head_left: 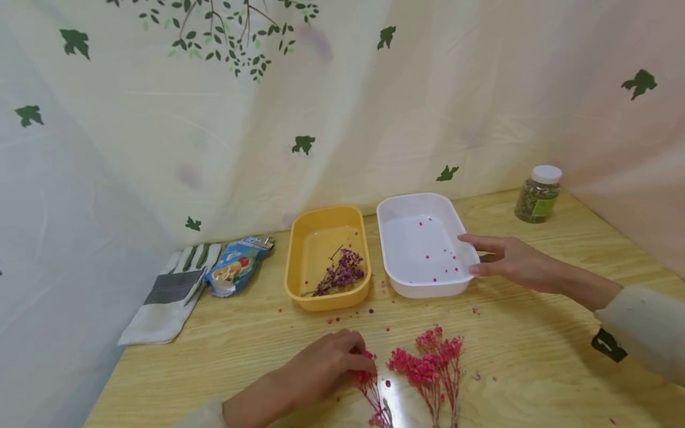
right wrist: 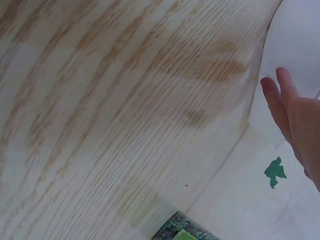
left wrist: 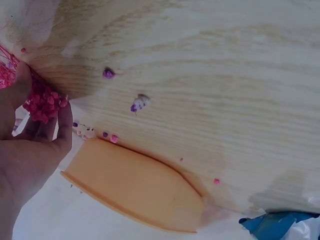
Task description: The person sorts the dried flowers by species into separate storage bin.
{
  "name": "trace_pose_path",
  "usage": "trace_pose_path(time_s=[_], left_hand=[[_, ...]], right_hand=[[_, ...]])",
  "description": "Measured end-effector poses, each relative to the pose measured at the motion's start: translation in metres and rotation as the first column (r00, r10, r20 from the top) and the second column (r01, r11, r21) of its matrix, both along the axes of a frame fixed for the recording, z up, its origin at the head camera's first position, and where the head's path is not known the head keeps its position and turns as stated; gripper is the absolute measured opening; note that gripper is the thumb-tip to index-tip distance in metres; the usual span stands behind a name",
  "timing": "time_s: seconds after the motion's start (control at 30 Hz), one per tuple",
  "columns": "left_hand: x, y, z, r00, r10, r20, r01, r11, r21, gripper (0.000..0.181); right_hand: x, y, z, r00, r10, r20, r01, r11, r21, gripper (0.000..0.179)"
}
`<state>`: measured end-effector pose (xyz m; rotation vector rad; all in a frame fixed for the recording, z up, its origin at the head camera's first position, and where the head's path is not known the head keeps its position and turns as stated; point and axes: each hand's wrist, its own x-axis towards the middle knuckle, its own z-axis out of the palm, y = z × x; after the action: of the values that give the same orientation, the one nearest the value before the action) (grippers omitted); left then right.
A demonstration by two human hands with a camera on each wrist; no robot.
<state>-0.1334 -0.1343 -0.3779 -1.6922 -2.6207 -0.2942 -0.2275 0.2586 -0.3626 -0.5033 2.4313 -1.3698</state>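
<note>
My left hand point(head_left: 334, 359) is low in the head view, its fingers and thumb pinching the head of a pink dried flower sprig point(head_left: 369, 386). Beside it on the table lie more pink dried flowers point(head_left: 428, 365), with thin stems toward me. In the left wrist view, the fingers close round a pink flower cluster point(left wrist: 44, 104). At the white tray point(head_left: 423, 252), my right hand point(head_left: 511, 261) touches the right side with fingers fairly straight. A few pink bits lie inside that tray. Left of it, a yellow tray point(head_left: 316, 238) holds a purple dried flower sprig point(head_left: 342, 270).
A white-lidded jar point(head_left: 537, 196) stands at the back right. Gloves point(head_left: 171, 291) and a blue snack-like bag point(head_left: 238, 264) with a clip lie at the left. Small petals are scattered over the wooden table point(head_left: 241, 339). A leaf-print curtain point(head_left: 342, 101) hangs behind.
</note>
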Motion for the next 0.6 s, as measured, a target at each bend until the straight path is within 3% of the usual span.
trace_pose_path(time_s=[0.23, 0.37, 0.47, 0.6], left_hand=[[-0.0009, -0.0017, 0.005, 0.994, -0.002, 0.106, 0.005, 1.0, -0.026, 0.036], [-0.0004, -0.0021, 0.0061, 0.984, 0.008, 0.176, -0.003, 1.0, -0.026, 0.031], [0.0006, -0.0029, 0.0067, 0.985, 0.002, 0.173, 0.003, 1.0, -0.027, 0.025], [0.0035, -0.0041, 0.0105, 0.994, -0.016, 0.107, 0.018, 1.0, -0.016, 0.021]], right_hand=[[-0.0006, 0.0, -0.0002, 1.0, 0.004, 0.003, -0.003, 1.0, -0.009, 0.072], [-0.001, 0.0001, -0.0004, 1.0, 0.004, 0.001, -0.004, 1.0, 0.01, 0.072], [-0.0011, -0.0003, -0.0001, 1.0, 0.003, -0.001, -0.003, 1.0, 0.019, 0.072], [-0.0009, -0.0008, 0.0006, 1.0, 0.003, -0.002, -0.003, 1.0, 0.018, 0.071]])
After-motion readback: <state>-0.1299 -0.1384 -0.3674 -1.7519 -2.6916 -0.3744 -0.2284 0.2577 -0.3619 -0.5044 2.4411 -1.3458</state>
